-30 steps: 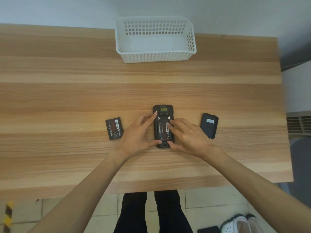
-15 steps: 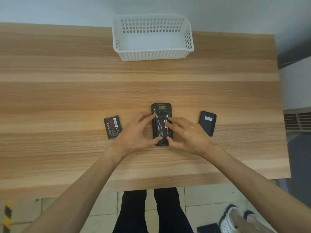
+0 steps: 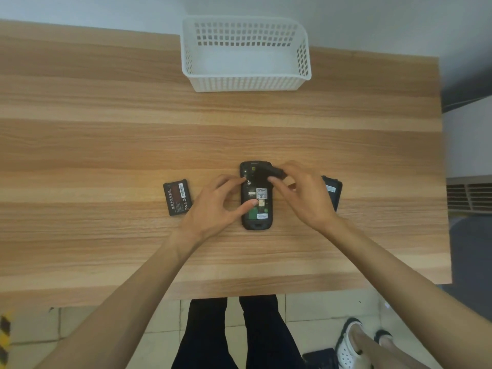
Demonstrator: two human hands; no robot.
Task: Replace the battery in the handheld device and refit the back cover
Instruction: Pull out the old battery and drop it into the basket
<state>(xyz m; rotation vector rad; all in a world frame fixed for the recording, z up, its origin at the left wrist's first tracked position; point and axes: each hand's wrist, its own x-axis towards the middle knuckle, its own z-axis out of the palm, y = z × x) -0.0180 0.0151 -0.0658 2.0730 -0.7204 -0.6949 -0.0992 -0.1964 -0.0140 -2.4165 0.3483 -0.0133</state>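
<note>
While the handheld device [image 3: 257,206] lies face down near the middle of the tabletop [image 3: 106,145], its back is open and we see the bare battery bay with its labels and a green board. Our left hand [image 3: 213,209] steadies the device from nine o'clock, fingers spread loosely, the thumb resting in the open bay and the index finger touching the upper left edge; it grips nothing. Our right hand [image 3: 303,193] is at the device's two o'clock, its fingers pinched on a black battery [image 3: 269,173] lifted and tilted above the top of the bay. At nine o'clock of the device, beyond the left hand, a second battery [image 3: 177,197] lies flat with its red label up. At three o'clock the black back cover [image 3: 332,190] rests partly hidden behind the right hand. At twelve o'clock, well apart at the far edge, stands a white plastic basket [image 3: 246,82].
</note>
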